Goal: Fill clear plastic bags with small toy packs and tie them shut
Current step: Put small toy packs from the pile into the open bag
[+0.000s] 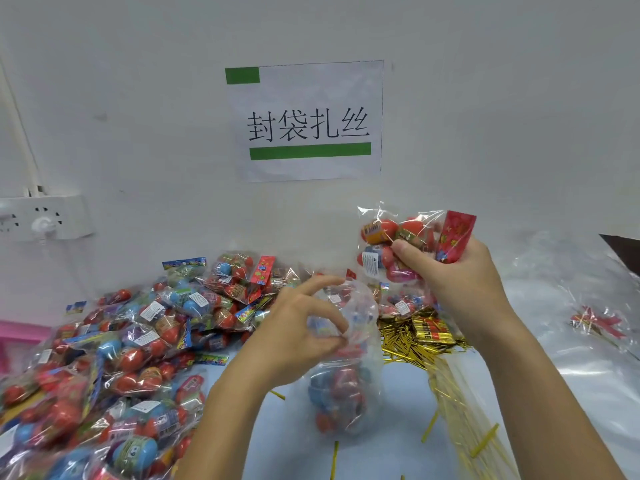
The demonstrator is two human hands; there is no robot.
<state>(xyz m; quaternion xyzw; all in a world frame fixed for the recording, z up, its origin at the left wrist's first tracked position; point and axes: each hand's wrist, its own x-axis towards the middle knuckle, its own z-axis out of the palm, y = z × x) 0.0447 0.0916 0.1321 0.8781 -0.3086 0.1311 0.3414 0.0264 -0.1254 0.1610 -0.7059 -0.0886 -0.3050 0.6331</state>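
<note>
Gripping a toy pack (398, 244), the right hand (460, 271) is hovering above the bag (349, 375). Left hand (298, 327) is pinching the bag's mouth; it should be spreading it wider.

Two hands are shown, the left hand (304, 327) and the right hand (453, 268); one clear bag (349, 375) is held open; one toy pack (398, 244) is raised; one paper sign (308, 121) and one power strip (45, 218) are counted; piled packs (121, 358) and gold twist ties (408, 341) are too many to count.

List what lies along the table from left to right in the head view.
Pink tray → heap of toy packs → clear bag pinched by left hand → gold twist ties → stack of clear bags.
</note>
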